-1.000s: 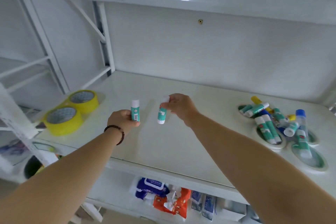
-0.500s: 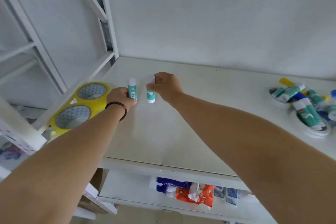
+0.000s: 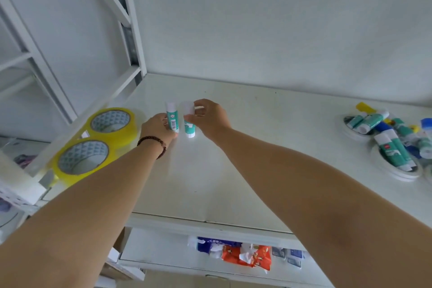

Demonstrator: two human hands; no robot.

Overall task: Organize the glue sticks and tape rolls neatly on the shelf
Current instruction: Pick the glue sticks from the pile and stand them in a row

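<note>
Two teal-and-white glue sticks stand upright side by side on the white shelf [image 3: 245, 147], toward its back left. My left hand [image 3: 157, 127] grips the left glue stick [image 3: 172, 117] by its lower half. My right hand [image 3: 209, 117] pinches the right glue stick [image 3: 189, 121] near its white cap. Their bases sit at or just above the shelf surface. Two yellow tape rolls [image 3: 109, 124] [image 3: 80, 159] lie flat at the shelf's left edge. A heap of more glue sticks [image 3: 392, 140] rests on white tape rolls [image 3: 397, 170] at the far right.
A white metal upright and diagonal braces [image 3: 126, 30] stand at the left back corner. The back wall [image 3: 257, 30] is plain white. On the lower shelf lie orange and blue packets [image 3: 236, 252].
Both hands have carried their glue sticks away from me toward the back left of the shelf, brought them closer together and lowered them upright. The camera has tilted down.
</note>
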